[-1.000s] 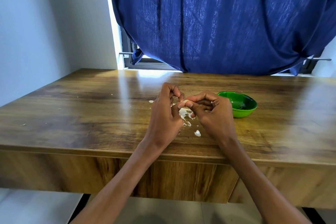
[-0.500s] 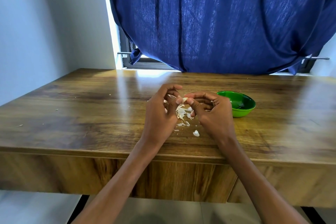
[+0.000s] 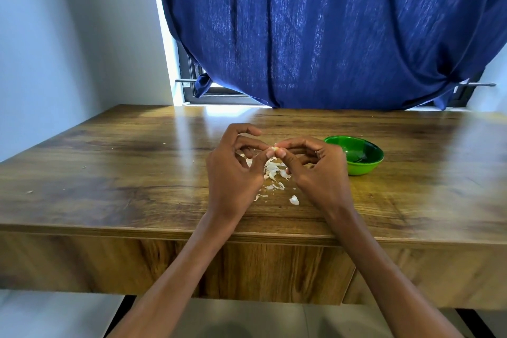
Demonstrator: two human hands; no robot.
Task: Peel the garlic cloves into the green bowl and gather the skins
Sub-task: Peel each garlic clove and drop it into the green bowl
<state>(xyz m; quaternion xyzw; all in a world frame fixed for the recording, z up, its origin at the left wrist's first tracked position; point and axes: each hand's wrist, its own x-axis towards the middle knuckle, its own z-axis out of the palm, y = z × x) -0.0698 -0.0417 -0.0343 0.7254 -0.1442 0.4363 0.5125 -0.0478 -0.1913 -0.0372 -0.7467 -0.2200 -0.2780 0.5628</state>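
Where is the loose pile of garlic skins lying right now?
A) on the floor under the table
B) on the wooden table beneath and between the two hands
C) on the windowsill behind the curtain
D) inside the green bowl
B: the garlic skins lie on the wooden table under the left hand and right hand, which pinch a garlic clove; the green bowl sits apart, to the right.

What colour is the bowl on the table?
The bowl is bright green, inside and out; the head view shows it best.
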